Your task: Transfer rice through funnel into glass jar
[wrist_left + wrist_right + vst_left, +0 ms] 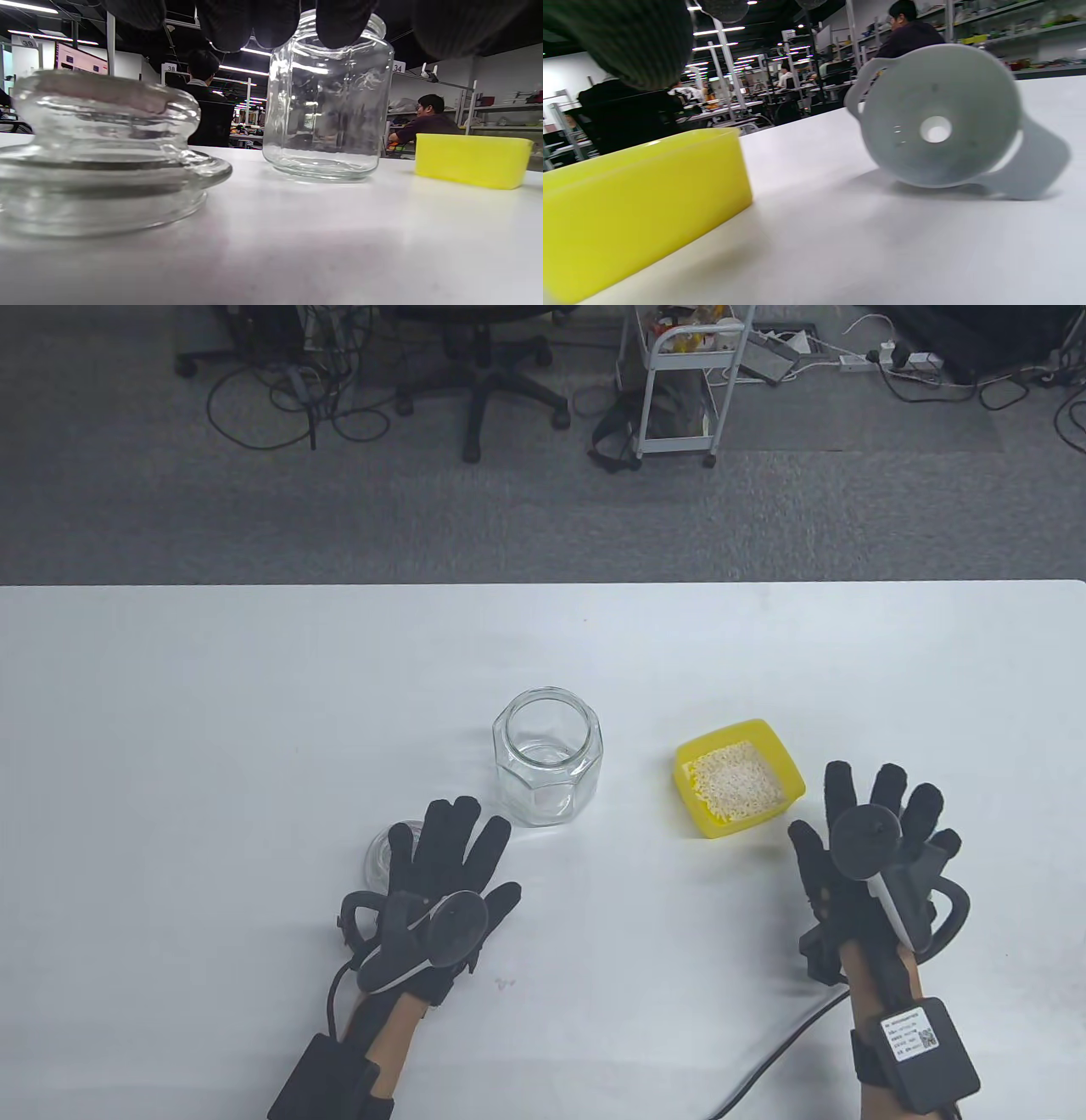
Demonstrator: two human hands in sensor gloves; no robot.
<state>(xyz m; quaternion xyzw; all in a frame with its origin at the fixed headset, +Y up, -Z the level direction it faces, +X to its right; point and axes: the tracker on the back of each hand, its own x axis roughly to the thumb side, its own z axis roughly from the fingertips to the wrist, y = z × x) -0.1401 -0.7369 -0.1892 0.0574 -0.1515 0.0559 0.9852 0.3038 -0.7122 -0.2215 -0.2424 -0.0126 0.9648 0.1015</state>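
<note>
An empty clear glass jar [548, 757] stands upright mid-table, also in the left wrist view [328, 101]. A yellow tub [738, 776] holding white rice [734, 789] sits to its right. My left hand [458, 836] lies open with fingers spread, just near-left of the jar, partly over the glass lid [382, 853]; the lid shows large in the left wrist view [102, 156]. My right hand [874, 806] is open with fingers spread, just right of the tub, holding nothing. A grey funnel [941, 123] lies on its side beneath it, hidden in the table view.
The white table [212, 712] ends at a far edge with grey carpet, an office chair [479, 381] and a white cart [679, 381] beyond. The yellow tub's wall [636, 199] is close on the left in the right wrist view. Cables trail from both wrists.
</note>
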